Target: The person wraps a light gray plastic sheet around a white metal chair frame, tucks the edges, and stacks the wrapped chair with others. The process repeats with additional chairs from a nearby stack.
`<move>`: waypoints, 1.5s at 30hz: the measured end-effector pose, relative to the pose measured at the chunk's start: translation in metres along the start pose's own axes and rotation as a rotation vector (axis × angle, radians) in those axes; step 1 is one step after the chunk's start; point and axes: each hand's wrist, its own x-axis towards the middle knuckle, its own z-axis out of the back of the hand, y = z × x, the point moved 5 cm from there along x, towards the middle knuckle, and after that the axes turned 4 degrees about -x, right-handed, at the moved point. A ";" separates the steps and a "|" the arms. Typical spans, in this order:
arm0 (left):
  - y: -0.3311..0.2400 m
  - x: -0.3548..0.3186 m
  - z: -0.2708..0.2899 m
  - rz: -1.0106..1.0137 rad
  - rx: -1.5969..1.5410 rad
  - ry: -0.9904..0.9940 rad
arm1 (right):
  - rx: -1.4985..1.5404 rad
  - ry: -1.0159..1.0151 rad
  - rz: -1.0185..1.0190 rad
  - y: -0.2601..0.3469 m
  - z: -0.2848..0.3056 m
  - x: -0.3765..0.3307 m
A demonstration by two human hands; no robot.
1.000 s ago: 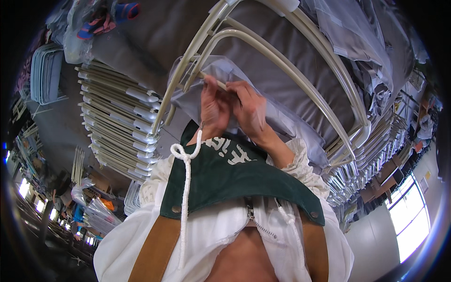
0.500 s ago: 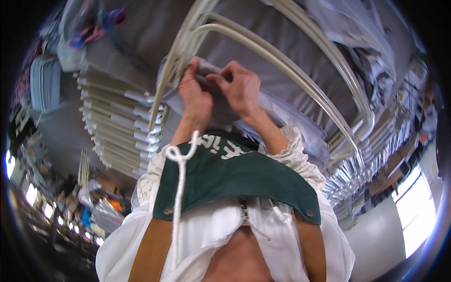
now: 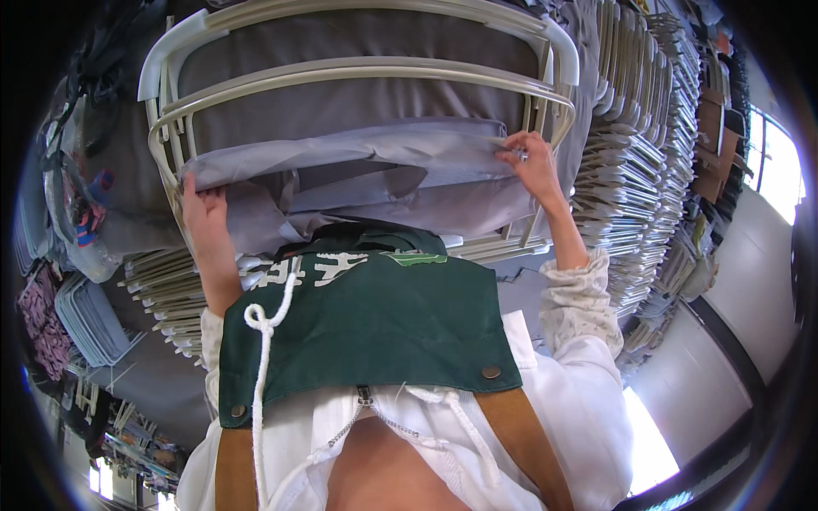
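A thin grey fabric sheet (image 3: 349, 152) is stretched sideways in front of me, with folds hanging below its upper edge. My left hand (image 3: 207, 209) is closed on the left end of the sheet, beside the frame's left tubes. At the opposite end, my right hand (image 3: 535, 166) pinches the sheet's corner between thumb and fingers. Just beyond the fabric lies a cream metal tube frame (image 3: 375, 66) with rounded corners and pale plastic corner pieces. Its lower parts are partly hidden by the sheet and my green apron bib.
Folded metal frames (image 3: 626, 179) stand in a long, dense row at the right. More stacked frames (image 3: 166, 294) sit at the lower left. Dark grey cloth (image 3: 366, 106) lies under the tubes. Clear plastic wrapping (image 3: 98, 247) and a bundle of pale blue frames (image 3: 89, 319) are at far left.
My hands have moved from close together at the frame's left side to wide apart, spreading the grey sheet between them. The frame now lies squarely across my view instead of at a slant.
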 end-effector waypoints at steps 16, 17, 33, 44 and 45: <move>0.316 -0.292 -0.211 0.579 0.013 0.728 | 0.185 -0.177 0.325 -0.030 0.016 -0.030; 0.319 -0.292 -0.214 0.608 -0.008 0.715 | 0.180 -0.197 0.377 -0.027 0.021 -0.032; 0.334 -0.265 -0.219 0.736 0.035 0.445 | -0.047 -0.123 0.147 -0.028 0.029 -0.001; 0.328 -0.252 -0.192 0.817 0.277 0.645 | -0.317 -0.112 0.571 -0.027 -0.028 -0.014; 0.280 -0.263 -0.191 0.709 0.608 0.800 | -0.332 -0.059 0.559 -0.035 -0.034 -0.008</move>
